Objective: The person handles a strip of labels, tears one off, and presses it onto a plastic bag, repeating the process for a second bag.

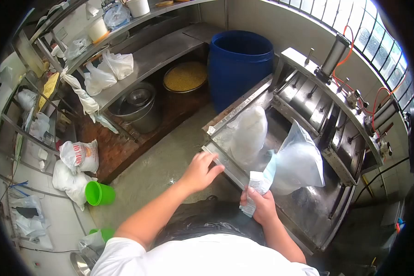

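My right hand [261,205] is closed around a white and pale-blue printed packet [261,183], gripping it low down. The packet's upper end overlaps a large clear plastic bag of whitish contents [295,158] on the metal table [303,202]. Farther left on that table stands a second bag with white contents [249,135]. Over the table's near left edge hovers my left hand [200,172], its fingers loosely bent and the thumb apart, with nothing visible in its grasp.
A metal press frame [326,99] with cylinders and orange hoses rises behind the bags. Nearby stand a blue barrel [239,69], a tray of yellow grains [185,77] and a metal pot [145,117]. White sacks [80,156] and a green bucket [100,193] occupy the left floor.
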